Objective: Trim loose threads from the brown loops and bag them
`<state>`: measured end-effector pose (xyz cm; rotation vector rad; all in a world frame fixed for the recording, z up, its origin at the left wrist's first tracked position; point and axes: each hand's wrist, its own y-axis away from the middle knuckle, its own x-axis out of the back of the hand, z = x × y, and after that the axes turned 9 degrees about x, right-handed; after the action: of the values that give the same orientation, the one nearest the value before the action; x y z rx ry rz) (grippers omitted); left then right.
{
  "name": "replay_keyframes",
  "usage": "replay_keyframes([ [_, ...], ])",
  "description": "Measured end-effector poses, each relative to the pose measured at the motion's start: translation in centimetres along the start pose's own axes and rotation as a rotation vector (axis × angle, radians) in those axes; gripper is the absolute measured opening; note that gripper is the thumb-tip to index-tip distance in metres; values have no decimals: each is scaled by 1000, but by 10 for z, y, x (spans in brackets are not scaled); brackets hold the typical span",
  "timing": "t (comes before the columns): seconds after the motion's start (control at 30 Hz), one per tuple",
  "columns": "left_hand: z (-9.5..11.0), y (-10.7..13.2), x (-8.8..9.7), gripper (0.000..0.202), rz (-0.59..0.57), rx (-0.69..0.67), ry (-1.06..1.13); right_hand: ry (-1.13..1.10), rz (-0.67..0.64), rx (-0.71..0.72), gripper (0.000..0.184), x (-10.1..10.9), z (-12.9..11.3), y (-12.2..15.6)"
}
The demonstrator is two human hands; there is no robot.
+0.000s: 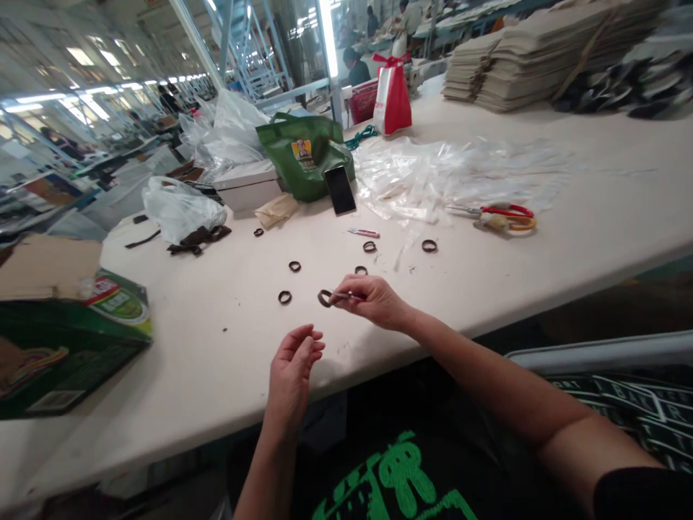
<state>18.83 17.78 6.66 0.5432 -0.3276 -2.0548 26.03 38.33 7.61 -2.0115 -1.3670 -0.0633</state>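
Note:
My right hand (373, 300) is closed in a pinch just above the table. At its fingertips is a small dark fabric-like ring (325, 298), with a thin, pale, pointed tool (342, 295) along the fingers; its kind is hard to make out. My left hand (295, 365) hovers by the near table edge, fingers loosely bent and apart, holding nothing. Several similar rings lie around, among them one ring (284, 297) left of the held one, another ring (294, 266) beyond it, and a third ring (429, 246) to the right. The right hand partly hides one ring (361, 270).
Pink-handled thread snips (364, 232) and red-and-orange-handled scissors (506, 217) lie farther back. A phone (340, 191) leans on a green bag (308, 155). Clear plastic bags (433, 173) spread behind. A green carton (70, 347) stands left; stacked beige pieces (520, 65) sit back right.

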Motion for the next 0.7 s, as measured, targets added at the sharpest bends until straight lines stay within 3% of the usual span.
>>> replay_keyframes([
  [0.13, 3, 16, -6, 39, -75, 23, 91, -321, -43, 70, 16, -32, -30, 30],
  [0.33, -1, 28, 1, 28, -116, 42, 99, -380, -90, 89, 15, -46, -39, 46],
  [0.43, -3, 33, 2, 25, -99, -24, 80, -340, -66, 88, 15, -46, -42, 47],
  [0.6, -7, 37, 5, 19, 18, -262, -55, -309, 129, -155, 21, -44, -46, 49],
  [0.7, -9, 38, 7, 18, 73, -366, -136, -369, 106, -294, 24, -44, -51, 52],
])
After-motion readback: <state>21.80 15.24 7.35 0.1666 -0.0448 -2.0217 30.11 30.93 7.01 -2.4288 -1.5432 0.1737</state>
